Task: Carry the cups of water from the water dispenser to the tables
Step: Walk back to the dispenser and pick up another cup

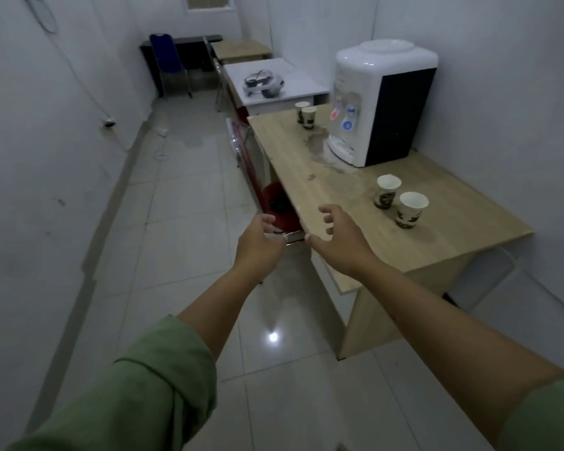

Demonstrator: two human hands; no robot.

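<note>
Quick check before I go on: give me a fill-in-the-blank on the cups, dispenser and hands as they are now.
1. The wooden table holds ____ paper cups in all.
2. The white water dispenser has a ____ side panel.
3. Both the left hand and the right hand hold ____.
4. The blue chair stands at the ____ end of the room.

Missing words: four; black; nothing; far

Four upright printed paper cups point(388, 191) on the wooden table point(332, 190), paired either side of the white water dispenser point(385, 102).
</note>
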